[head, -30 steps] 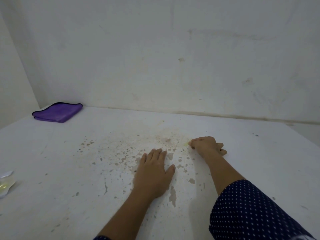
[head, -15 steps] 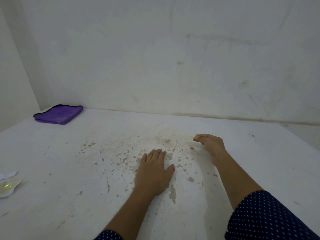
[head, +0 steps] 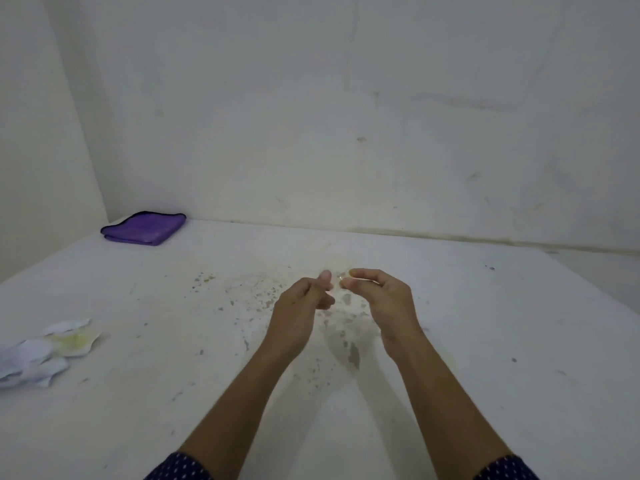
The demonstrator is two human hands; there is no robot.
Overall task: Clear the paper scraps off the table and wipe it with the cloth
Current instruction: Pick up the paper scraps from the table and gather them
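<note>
Your left hand [head: 302, 308] curled, empty; right hand [head: 382, 297] pinches tiny pale scrap [head: 341, 278]. One folded plush purple cloth [head: 143, 228] far left of fingers.

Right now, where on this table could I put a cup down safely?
The widest bare patch is the right side of the table, beyond the right hand. Another lies between the purple cloth in the far left corner and the paper scraps at the left edge. The left hand crowds the stained middle too.
</note>
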